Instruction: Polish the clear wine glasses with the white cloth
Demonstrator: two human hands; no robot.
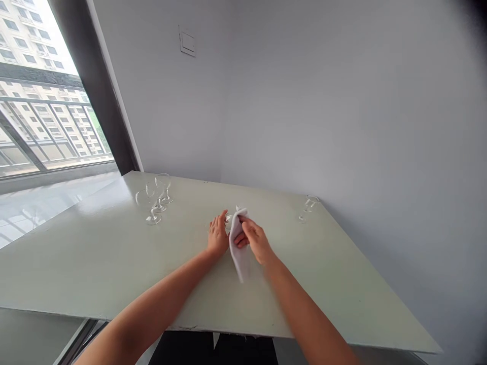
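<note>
Near the middle of the table, my left hand point(218, 234) is closed around a clear glass point(229, 221). Only a small part of that glass shows between my two hands, and the rest is hidden. A white cloth point(237, 253) is pinched in my right hand point(254, 238), right beside the glass. It hangs down toward the table, its upper end against or just in front of the glass; contact there I cannot tell.
Several clear stemmed glasses point(153, 219) stand upright close together at the left. Another clear glass point(309, 204) is at the back right of the pale table point(327, 284), near the grey wall point(342, 126). A window point(45, 101) lies to the left.
</note>
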